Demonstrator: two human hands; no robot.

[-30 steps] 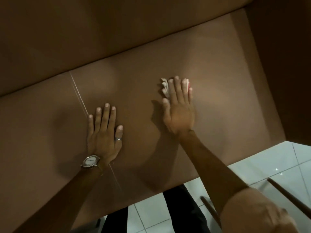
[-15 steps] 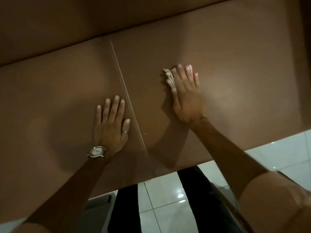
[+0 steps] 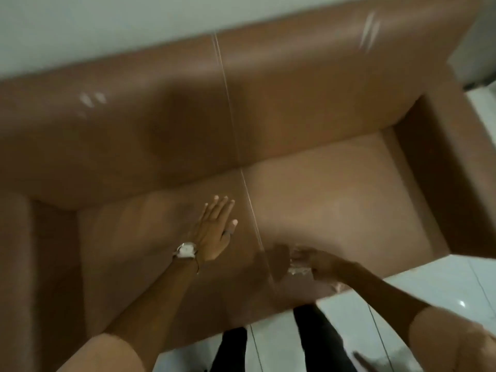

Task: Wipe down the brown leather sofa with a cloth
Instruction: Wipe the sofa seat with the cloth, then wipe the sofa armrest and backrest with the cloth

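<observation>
The brown leather sofa (image 3: 335, 189) fills most of the view, with its backrest above and an armrest on each side. A thin seam runs down the middle of backrest and seat. My left hand (image 3: 214, 226) lies flat on the seat just left of the seam, fingers spread, a watch on the wrist. My right hand (image 3: 319, 261) is blurred near the seat's front edge, right of the seam, closed on a small white cloth (image 3: 298, 265) that shows under the fingers.
A pale wall (image 3: 107, 25) runs behind the backrest. White floor tiles (image 3: 442, 285) lie in front of the sofa and to its right. My dark trouser legs (image 3: 319, 342) stand close against the seat's front edge.
The view has pulled back and up, so the whole sofa shows. My right hand with the cloth has slid back toward the seat's front edge. My left hand stays flat on the seat.
</observation>
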